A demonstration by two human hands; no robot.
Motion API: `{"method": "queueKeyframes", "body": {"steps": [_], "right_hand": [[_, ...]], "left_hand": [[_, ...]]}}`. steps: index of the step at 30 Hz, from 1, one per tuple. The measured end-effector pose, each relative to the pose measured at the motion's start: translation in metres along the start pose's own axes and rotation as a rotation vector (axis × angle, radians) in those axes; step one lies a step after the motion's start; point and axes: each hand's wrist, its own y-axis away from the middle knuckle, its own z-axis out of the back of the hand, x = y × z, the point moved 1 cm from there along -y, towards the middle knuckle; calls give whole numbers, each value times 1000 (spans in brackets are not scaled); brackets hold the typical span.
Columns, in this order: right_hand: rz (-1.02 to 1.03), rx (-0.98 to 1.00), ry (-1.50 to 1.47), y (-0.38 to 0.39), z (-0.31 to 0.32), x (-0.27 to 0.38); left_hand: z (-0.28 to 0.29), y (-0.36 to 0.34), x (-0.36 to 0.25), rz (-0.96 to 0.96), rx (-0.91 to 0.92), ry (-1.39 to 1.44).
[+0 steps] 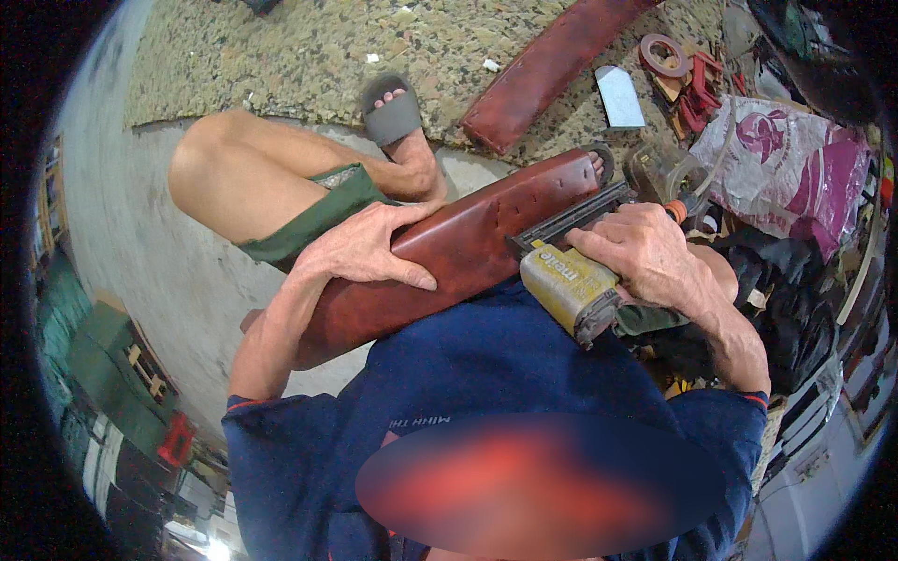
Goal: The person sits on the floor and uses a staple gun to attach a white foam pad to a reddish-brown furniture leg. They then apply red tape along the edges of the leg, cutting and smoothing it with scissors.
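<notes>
One speckled foam-like mat (262,61) covers grey floor (131,215) beyond the red-brown upholstered panel (468,252). Left hand's (369,245) splayed over that panel, thumb and fingers wide; right hand's (645,248) wrapped round a staple gun (566,280) at its edge.

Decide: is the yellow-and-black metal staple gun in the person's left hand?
No, the right hand grips the staple gun, while the left hand lies on the long red-brown leather-like piece.

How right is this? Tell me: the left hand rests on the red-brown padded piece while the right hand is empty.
The right hand is not empty: the head view shows it gripping a yellow tool. The left hand does rest on the red-brown padded piece.
</notes>
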Motion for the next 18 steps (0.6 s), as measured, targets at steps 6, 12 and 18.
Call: {"method": "queueKeyframes", "body": {"steps": [6, 12, 18], "right_hand": [[-10, 31, 2, -5, 3, 2], [-13, 63, -13, -10, 5, 3], [-40, 120, 7, -15, 9, 7]], "left_hand": [[-1, 0, 2, 0, -9, -3], [3, 1, -4, -24, 38, 43], [4, 1, -6, -20, 42, 44]]}}
